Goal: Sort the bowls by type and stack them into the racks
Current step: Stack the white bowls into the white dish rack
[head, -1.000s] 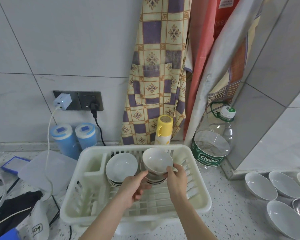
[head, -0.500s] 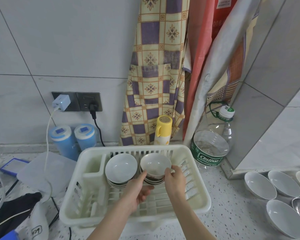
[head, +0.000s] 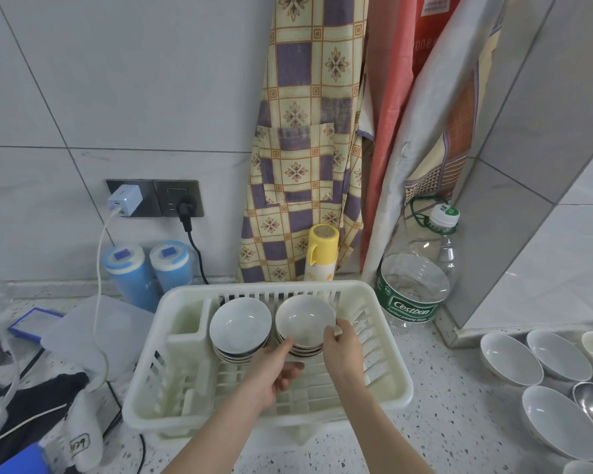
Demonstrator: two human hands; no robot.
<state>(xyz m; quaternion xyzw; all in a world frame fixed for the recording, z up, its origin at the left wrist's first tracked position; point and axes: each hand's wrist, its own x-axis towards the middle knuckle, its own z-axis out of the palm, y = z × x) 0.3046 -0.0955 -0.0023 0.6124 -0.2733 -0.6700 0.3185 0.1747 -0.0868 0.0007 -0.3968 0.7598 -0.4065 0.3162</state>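
I'm seeing the top bowl [head: 304,316] sitting on the right stack [head: 302,348] in the white dish rack [head: 387,378], beside a second stack [head: 239,328]; my right hand [head: 343,348] is curling its fingers on that bowl's right rim, while my left hand [head: 274,371] is lying loosely spread under the stack's near side, one finger touching it. The rack is standing on a speckled counter [head: 442,432], with loose white bowls [head: 558,415] well to the right, a water bottle [head: 415,289] and a checked apron [head: 305,148] against the tiled wall behind.

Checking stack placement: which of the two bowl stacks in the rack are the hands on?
The right-hand stack, beside the rack's right wall; right hand and left hand touch it. The left stack stands untouched.
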